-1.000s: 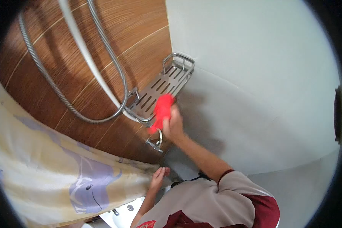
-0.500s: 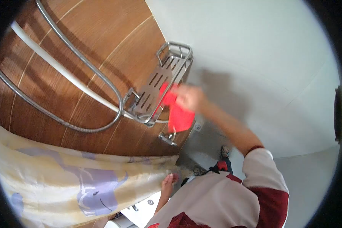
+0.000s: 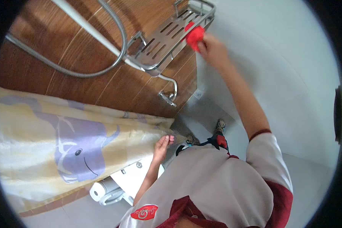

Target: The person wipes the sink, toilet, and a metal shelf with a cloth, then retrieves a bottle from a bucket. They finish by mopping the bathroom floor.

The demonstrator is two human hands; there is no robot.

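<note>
My right hand [image 3: 213,49] grips a bunched red cloth [image 3: 195,37] against the front rail of a slotted metal shower shelf [image 3: 155,51]. Part of the cloth goes over the rail. Beside the edge of the yellow curtain with a purple cartoon animal [image 3: 83,152], my left hand [image 3: 163,146] is held low with its fingers curled in. Whatever those fingers may hold is hidden.
A metal shower hose [image 3: 122,34] loops by a white pipe [image 3: 91,28] on the wood-look wall. Below the shelf is a chrome tap [image 3: 168,98]. A floor drain [image 3: 197,94] lies in the corner, and a white toilet [image 3: 110,190] stands behind the curtain.
My right hand has moved with the red cloth along the shelf rail toward its far end. The cloth hung down before and is now bunched. The whole view has shifted; my left hand stays by the curtain.
</note>
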